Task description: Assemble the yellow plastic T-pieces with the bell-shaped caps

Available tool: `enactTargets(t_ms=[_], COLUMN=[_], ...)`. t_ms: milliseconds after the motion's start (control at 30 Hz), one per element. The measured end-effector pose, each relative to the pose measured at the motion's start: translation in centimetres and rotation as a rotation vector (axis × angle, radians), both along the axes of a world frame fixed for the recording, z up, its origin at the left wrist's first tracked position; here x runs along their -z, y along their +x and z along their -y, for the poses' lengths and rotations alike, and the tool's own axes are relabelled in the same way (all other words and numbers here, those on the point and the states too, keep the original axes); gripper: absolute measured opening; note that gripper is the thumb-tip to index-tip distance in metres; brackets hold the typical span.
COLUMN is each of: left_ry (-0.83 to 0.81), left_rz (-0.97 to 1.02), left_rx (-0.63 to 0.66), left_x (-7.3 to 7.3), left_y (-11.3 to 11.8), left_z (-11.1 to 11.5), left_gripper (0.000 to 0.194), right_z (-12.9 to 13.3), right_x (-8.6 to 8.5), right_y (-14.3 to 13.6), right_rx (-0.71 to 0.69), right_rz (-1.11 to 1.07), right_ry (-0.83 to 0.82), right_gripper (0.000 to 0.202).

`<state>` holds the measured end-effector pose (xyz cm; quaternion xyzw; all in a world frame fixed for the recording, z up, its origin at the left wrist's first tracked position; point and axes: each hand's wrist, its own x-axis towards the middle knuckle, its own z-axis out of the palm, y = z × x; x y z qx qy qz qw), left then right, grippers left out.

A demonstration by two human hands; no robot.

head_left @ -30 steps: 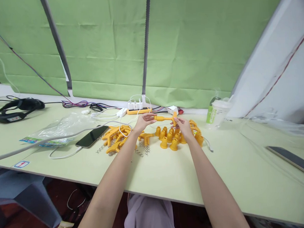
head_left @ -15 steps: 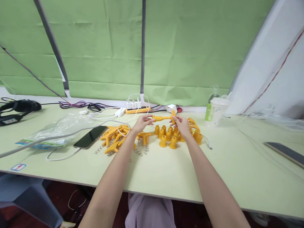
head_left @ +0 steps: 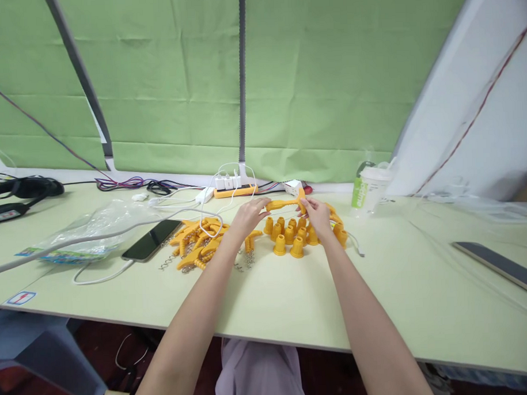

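Note:
Above the table, a yellow plastic corkscrew [head_left: 285, 204] is held level between my two hands. My left hand [head_left: 250, 215] is closed around its left end, where a sleeve like the loose ones seems to sit; fingers hide part of it. At the T-shaped handle on the other end, my right hand [head_left: 316, 214] pinches with thumb and fingers. Below the hands stand several yellow bell-shaped sleeves [head_left: 279, 246]. Left of them lies a heap of yellow corkscrews [head_left: 192, 257] with metal spirals, partly behind my left forearm. More yellow pieces [head_left: 339, 229] show beside my right hand.
A phone [head_left: 152, 240] with a white cable and a clear plastic bag [head_left: 95, 226] lie to the left, near a black headset [head_left: 23, 191]. Behind the hands is a power strip [head_left: 235, 190]. A cup [head_left: 373, 188] and a dark flat device [head_left: 501, 268] are on the right.
The view has shifted slightly. My left hand has turned, with its back now more toward me, and covers more of the corkscrew's left end. My right hand keeps hold of the handle.

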<state>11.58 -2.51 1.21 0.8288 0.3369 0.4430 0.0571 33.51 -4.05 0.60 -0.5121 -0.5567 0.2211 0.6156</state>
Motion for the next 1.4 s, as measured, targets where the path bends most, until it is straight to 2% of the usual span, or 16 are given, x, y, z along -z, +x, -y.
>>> enactTargets(t_ms=[67, 300, 400, 500, 600, 833, 933, 1033, 1167, 1233, 1400], left_ry=[-0.056, -0.627, -0.738, -0.722, -0.625, -0.153, -0.049, -0.127, -0.49, -0.608, -0.654], left_rz=[0.081, 0.4, 0.513, 0.574, 0.559, 0.293, 0.223, 0.238, 0.4, 0.447, 0.489], left_rx=[0.022, 0.184, 0.251, 0.26, 0.23, 0.148, 0.14, 0.153, 0.268, 0.301, 0.339], left_x=[0.2, 1.0, 0.9, 0.6, 0.3, 0.1, 0.1, -0.1, -0.4, -0.5, -0.2], left_y=[0.3, -0.2, -0.1, 0.1, 0.3, 0.4, 0.4, 0.6, 1.1, 1.2, 0.4], left_z=[0.0, -1.3, -1.4, -1.3, -1.1, -0.7, -0.3, 0.2, 0.6, 0.4, -0.5], left_gripper=[0.039, 0.043, 0.043, 0.044, 0.049, 0.039, 0.04, 0.044, 0.05, 0.05, 0.048], right_z=[-0.1, 0.2, 0.3, 0.2, 0.2, 0.0, 0.0, 0.1, 0.1, 0.2, 0.5], right_x=[0.1, -0.1, -0.3, -0.3, -0.2, -0.3, -0.4, -0.3, -0.3, -0.5, -0.7], right_y=[0.1, -0.6, -0.6, -0.6, -0.3, 0.6, 0.9, 1.0, 0.6, 0.2, -0.6], right_rx=[0.026, 0.022, 0.02, 0.005, -0.028, -0.062, -0.1, -0.111, -0.1, -0.101, -0.122], right_rz=[-0.004, 0.044, 0.037, 0.03, 0.03, 0.02, -0.003, -0.013, -0.009, 0.005, 0.037], right_ry=[0.031, 0.061, 0.078, 0.065, 0.046, 0.05, 0.027, 0.03, 0.048, 0.049, 0.057], right_gripper=[0.041, 0.043, 0.043, 0.042, 0.042, 0.044, 0.045, 0.044, 0.042, 0.042, 0.037])
